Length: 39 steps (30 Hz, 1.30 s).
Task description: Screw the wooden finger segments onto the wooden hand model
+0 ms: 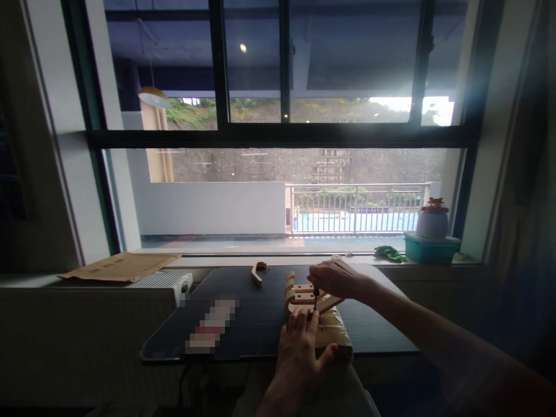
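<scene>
A curved wooden frame (299, 298) with cross slats and dark holes rests partly on a package wrapped in shiny tape (336, 330) at the table's near side. My left hand (302, 341) bends its fingers over the frame's near edge and holds it, thumb spread out over the package. From above, my right hand (336, 278) is closed around the dark handle of a screwdriver (316, 294). The shaft points straight down, with its tip beside my left index finger; what it touches is hidden. A loose curved wooden piece (258, 275) lies farther back, a small screw-like bit at its end.
The dark folding table (243, 336) stands below a window. A pixelated patch (212, 327) covers something on its left. A brown envelope (121, 266) and white heater (165, 282) are at left. On the sill sit a green cloth (388, 253), teal box (430, 248) and grey jar (432, 223).
</scene>
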Motion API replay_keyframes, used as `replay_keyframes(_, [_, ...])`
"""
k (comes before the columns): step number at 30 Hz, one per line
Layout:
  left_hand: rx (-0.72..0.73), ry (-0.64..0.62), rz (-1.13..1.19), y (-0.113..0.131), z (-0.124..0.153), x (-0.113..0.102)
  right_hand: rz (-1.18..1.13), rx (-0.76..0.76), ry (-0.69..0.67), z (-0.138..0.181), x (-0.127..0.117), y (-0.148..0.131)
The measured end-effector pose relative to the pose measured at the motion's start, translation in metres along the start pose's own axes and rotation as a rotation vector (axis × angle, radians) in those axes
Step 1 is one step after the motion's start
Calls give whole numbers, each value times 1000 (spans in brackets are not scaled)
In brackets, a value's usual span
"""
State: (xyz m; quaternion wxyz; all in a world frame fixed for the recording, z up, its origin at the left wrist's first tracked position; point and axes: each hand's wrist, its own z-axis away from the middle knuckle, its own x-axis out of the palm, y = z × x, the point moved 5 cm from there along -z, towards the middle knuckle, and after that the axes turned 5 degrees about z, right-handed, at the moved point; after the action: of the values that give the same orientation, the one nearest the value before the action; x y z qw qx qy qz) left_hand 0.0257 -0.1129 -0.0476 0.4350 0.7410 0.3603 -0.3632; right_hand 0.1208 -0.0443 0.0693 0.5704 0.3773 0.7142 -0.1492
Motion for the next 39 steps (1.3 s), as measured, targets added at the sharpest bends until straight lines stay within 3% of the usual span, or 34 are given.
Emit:
replay_keyframes(6, [-5,-4,11,-2,0,2,76,-76,57,-7,6,-11])
replay_keyframes(9, [-16,-15,7,-1,0,1,88,-36,75,-12,10,-19])
replay_keyframes(13, [-14,-16,10,0,0,0,107,160,105,-14,15,-20])
replay_keyframes(18, [-1,2,8,2,1,0,126,458,62,-8,25,0])
replay_keyframes(21, [6,15,5,3,1,-1,139,553,32,-6,27,8])
replay_keyframes(26, [-9,0,2,2,0,-1,135,452,6,-7,16,3])
replay_keyframes(34, [-7,1,14,-2,0,2,114,39,-57,-5,-3,-5])
replay_keyframes(39, [-14,-2,12,-1,0,2,116,35,-60,-6,1,-12])
